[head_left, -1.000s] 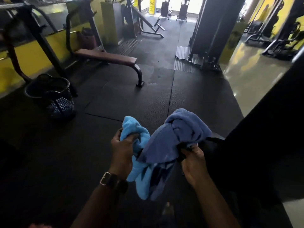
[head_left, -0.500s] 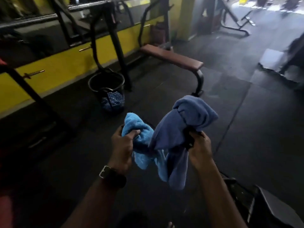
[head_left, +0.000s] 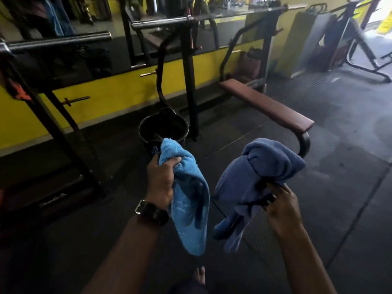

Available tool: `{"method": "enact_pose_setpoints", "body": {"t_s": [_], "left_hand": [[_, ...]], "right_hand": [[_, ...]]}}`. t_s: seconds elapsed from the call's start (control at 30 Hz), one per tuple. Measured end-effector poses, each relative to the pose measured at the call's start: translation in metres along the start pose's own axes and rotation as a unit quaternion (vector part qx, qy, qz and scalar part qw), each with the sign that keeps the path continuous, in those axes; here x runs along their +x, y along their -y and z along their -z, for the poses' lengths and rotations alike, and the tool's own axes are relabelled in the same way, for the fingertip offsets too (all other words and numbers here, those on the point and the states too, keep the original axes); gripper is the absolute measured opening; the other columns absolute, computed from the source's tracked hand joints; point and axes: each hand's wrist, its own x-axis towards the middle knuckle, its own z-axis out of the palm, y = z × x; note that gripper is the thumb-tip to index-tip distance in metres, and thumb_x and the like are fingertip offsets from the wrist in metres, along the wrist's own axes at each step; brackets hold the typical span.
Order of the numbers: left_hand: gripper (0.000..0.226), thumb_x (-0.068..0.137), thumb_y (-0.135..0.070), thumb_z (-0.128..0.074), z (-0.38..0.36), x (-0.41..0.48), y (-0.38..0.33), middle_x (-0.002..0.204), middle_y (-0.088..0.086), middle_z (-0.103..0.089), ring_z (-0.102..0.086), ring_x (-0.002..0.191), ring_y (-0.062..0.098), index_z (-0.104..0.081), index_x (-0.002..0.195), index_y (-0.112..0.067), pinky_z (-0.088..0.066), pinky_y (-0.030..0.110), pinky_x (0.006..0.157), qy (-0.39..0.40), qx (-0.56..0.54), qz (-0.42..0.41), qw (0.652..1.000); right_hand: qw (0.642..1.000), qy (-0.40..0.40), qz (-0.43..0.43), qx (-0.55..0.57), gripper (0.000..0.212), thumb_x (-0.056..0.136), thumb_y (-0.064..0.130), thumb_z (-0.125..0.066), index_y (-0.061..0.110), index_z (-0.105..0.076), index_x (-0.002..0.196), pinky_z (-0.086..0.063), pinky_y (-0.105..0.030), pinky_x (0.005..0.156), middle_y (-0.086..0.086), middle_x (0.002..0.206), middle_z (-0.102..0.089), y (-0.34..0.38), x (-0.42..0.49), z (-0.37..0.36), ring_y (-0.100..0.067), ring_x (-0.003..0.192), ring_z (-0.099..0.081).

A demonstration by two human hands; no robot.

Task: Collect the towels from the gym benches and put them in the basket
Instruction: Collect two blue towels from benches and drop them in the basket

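Observation:
My left hand (head_left: 161, 179) grips a light blue towel (head_left: 188, 200) that hangs down from the fist. My right hand (head_left: 280, 206) grips a darker blue towel (head_left: 261, 172), bunched above the fingers with a tail hanging below. The two towels are apart. A black basket (head_left: 148, 124) stands on the floor just beyond the light blue towel, whose top edge overlaps the basket's front wall. A brown padded bench (head_left: 265, 105) runs from the basket's right side toward me, bare on top.
Black barbell racks (head_left: 188, 81) and bars (head_left: 59, 41) stand along the yellow wall (head_left: 118, 92), one upright right behind the basket. The bench's curved black leg (head_left: 304, 143) is near my right hand. More gym equipment (head_left: 364, 54) at far right. My bare foot (head_left: 199, 276) is below.
The view swung left and closer to the basket, which now sits just past my left hand. My hands have drawn apart, separating the two towels.

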Motion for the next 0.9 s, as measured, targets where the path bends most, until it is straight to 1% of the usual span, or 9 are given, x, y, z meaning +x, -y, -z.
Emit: {"method": "enact_pose_setpoints", "body": {"t_s": [0.13,0.2,0.3,0.43,0.5,0.63,0.7,0.83,0.9], "left_hand": [[0.033,0.076,0.003,-0.069,-0.036,0.102,-0.037,0.095,0.013,-0.074,-0.072,0.085,0.031,-0.068,0.106,-0.01,-0.059,0.039,0.069,-0.022,-0.038,-0.031,0.999],[0.037,0.074,0.003,-0.07,-0.052,0.153,-0.056,0.093,0.011,-0.074,-0.074,0.081,0.028,-0.068,0.11,-0.008,-0.06,0.04,0.068,-0.035,-0.049,-0.051,0.997],[0.036,0.073,0.0,-0.072,-0.07,0.222,-0.086,0.082,0.002,-0.074,-0.073,0.068,0.017,-0.068,0.107,-0.006,-0.056,0.031,0.058,-0.068,-0.041,-0.097,0.992],[0.026,0.07,-0.003,-0.072,-0.092,0.314,-0.121,0.085,0.003,-0.073,-0.072,0.073,0.021,-0.069,0.094,-0.013,-0.059,0.035,0.064,-0.09,-0.039,-0.161,0.982],[0.023,0.07,-0.003,-0.071,-0.104,0.355,-0.131,0.083,0.002,-0.073,-0.071,0.072,0.02,-0.068,0.091,-0.013,-0.058,0.033,0.063,-0.099,-0.04,-0.182,0.977],[0.026,0.076,0.003,-0.068,-0.127,0.434,-0.132,0.083,0.003,-0.071,-0.069,0.07,0.017,-0.066,0.098,-0.009,-0.055,0.029,0.059,-0.138,-0.005,-0.176,0.975],[0.025,0.078,0.005,-0.066,-0.133,0.475,-0.126,0.084,0.003,-0.071,-0.07,0.068,0.015,-0.066,0.096,-0.011,-0.054,0.027,0.058,-0.147,0.004,-0.163,0.976],[0.028,0.078,0.007,-0.067,-0.145,0.537,-0.117,0.086,0.001,-0.07,-0.069,0.065,0.004,-0.066,0.1,-0.009,-0.053,0.019,0.056,-0.19,0.033,-0.154,0.969],[0.031,0.076,0.005,-0.07,-0.147,0.575,-0.111,0.087,0.0,-0.068,-0.068,0.068,0.006,-0.064,0.104,-0.008,-0.051,0.016,0.057,-0.212,0.06,-0.135,0.966]], "right_hand": [[0.999,0.032,0.026,0.007,0.016,0.092,-0.005,-0.052,-0.002,-0.064,0.102,-0.054,-0.023,0.06,-0.006,0.084,-0.068,0.023,0.086,-0.044,-0.012,0.07,-0.066],[0.999,0.034,0.023,0.011,0.019,0.093,-0.005,-0.051,0.006,-0.066,0.098,-0.055,-0.021,0.06,-0.004,0.083,-0.07,0.03,0.127,-0.068,-0.011,0.071,-0.067],[0.998,0.051,-0.017,0.042,0.021,0.09,0.004,-0.056,0.017,-0.071,0.083,-0.052,-0.026,0.059,-0.004,0.078,-0.069,0.035,0.184,-0.105,-0.014,0.069,-0.065],[0.994,0.078,-0.048,0.064,0.018,0.085,0.006,-0.061,0.017,-0.074,0.079,-0.047,-0.036,0.067,-0.011,0.083,-0.065,0.035,0.267,-0.155,-0.022,0.074,-0.06],[0.993,0.093,-0.046,0.052,0.018,0.086,0.004,-0.06,0.016,-0.072,0.081,-0.05,-0.033,0.065,-0.01,0.083,-0.065,0.038,0.309,-0.18,-0.019,0.072,-0.062],[0.992,0.122,-0.038,0.017,0.017,0.09,-0.007,-0.051,0.005,-0.063,0.092,-0.05,-0.019,0.053,0.003,0.068,-0.066,0.046,0.401,-0.237,-0.008,0.061,-0.062],[0.988,0.149,-0.029,0.01,0.014,0.089,-0.008,-0.052,-0.003,-0.062,0.098,-0.049,-0.018,0.051,0.001,0.068,-0.066,0.05,0.441,-0.27,-0.008,0.058,-0.062],[0.984,0.162,-0.075,0.027,0.011,0.087,0.001,-0.057,0.01,-0.062,0.085,-0.048,-0.023,0.05,0.001,0.063,-0.064,0.048,0.502,-0.321,-0.011,0.057,-0.06],[0.982,0.165,-0.087,0.014,0.013,0.088,0.003,-0.055,0.015,-0.061,0.086,-0.052,-0.023,0.053,0.006,0.065,-0.068,0.042,0.535,-0.348,-0.009,0.06,-0.065]]}}
